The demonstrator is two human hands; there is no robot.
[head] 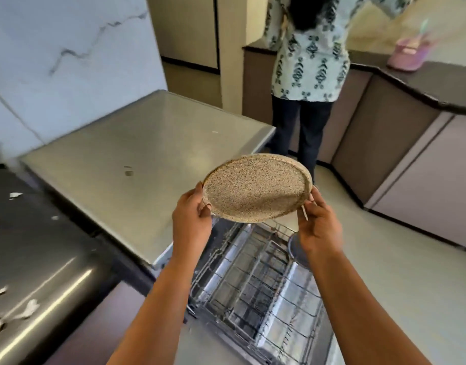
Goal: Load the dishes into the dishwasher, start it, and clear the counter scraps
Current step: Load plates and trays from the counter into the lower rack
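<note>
A round speckled beige plate point(256, 188) is held in the air, tilted a little, above the pulled-out wire rack point(255, 283) of the open dishwasher. My left hand point(191, 219) grips its left rim, thumb over the edge. My right hand point(318, 225) grips the right rim. A grey dish point(295, 248) stands in the rack's far right corner, partly hidden behind my right wrist. White scraps point(16, 194) lie on the dark counter point(29, 246) at the left.
The dishwasher's steel top point(137, 143) stretches behind the plate, with a small dark mark on it. Another person point(309, 75) stands at the far counter, back turned. A pink container point(408, 55) sits on that dark counter. Cabinets line the right side.
</note>
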